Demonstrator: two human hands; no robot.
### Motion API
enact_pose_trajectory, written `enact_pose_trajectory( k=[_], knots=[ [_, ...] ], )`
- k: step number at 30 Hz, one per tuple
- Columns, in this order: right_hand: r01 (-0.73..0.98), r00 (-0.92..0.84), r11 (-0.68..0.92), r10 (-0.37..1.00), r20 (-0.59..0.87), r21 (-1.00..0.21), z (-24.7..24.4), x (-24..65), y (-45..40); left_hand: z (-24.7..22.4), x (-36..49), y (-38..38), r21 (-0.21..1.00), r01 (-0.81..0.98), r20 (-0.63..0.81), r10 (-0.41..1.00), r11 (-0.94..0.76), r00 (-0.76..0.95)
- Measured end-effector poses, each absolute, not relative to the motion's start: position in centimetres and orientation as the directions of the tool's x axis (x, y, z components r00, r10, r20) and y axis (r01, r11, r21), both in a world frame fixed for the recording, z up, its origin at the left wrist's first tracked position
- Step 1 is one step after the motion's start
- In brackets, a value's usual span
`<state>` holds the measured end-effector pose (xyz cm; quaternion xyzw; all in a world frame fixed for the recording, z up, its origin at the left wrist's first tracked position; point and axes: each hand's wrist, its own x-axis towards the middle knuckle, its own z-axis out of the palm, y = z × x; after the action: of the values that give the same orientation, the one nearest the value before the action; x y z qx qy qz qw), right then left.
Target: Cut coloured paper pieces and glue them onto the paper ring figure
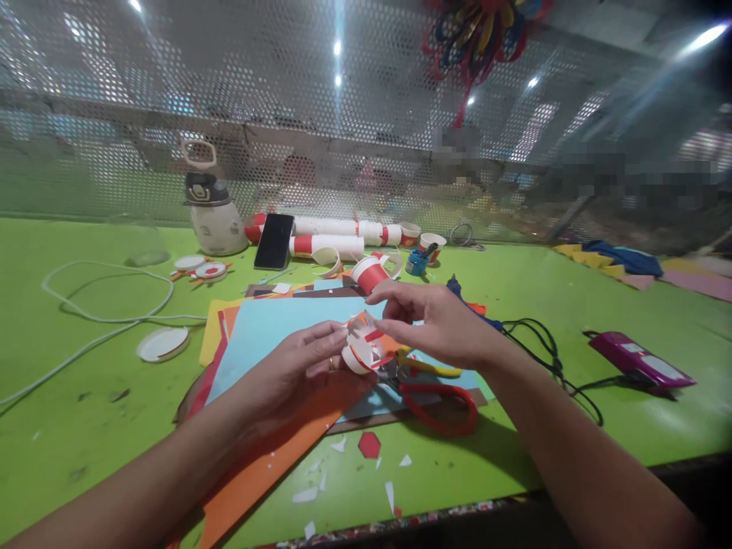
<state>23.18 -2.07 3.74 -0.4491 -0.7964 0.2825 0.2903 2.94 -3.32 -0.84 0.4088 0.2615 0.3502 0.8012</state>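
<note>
Over the light-blue paper sheet [268,324], left hand [306,352] is pinching the cut white-and-red paper cup [357,357] by its edge, right hand [438,324] is hovering part-open alongside, contact unclear; likely light, crushable, edge hold suits.

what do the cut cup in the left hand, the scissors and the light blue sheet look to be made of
Cut cup: likely coated paper, with thin, pale walls cut into bending strips.
Scissors: handles probably smooth plastic, given their solid red and yellow colour; blades perhaps metal, but mostly hidden.
Light blue sheet: matte paper or thin card, flat and evenly coloured; which is unclear.
</note>
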Motion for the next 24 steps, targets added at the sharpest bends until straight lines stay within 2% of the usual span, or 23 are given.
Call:
enact_pose_trajectory(
  k=[4, 9, 13, 24],
  knots=[
    [0.517, -0.368, 0.425, 0.894, 0.255, -0.743, 4.0, 24.2, -1.6, -0.7, 2.9, -3.4, 0.820, -0.380, -0.137, 0.791, 0.428, 0.596],
    [0.497, -0.429, 0.369, 0.891, 0.147, -0.785, 4.1, 24.5, -1.7, -0.9, 2.8, -3.3, 0.813, -0.436, -0.084, 0.817, 0.387, 0.570],
    [0.519, -0.459, 0.374, 0.880, 0.119, -0.768, 3.9, 24.1, -2.0, -1.4, 2.6, -3.1, 0.810, -0.456, -0.062, 0.826, 0.369, 0.560],
    [0.533, -0.401, 0.334, 0.909, 0.116, -0.778, 3.2, 22.9, -2.1, -1.0, 2.7, -3.5, 0.829, -0.405, -0.110, 0.822, 0.386, 0.560]
  ],
)
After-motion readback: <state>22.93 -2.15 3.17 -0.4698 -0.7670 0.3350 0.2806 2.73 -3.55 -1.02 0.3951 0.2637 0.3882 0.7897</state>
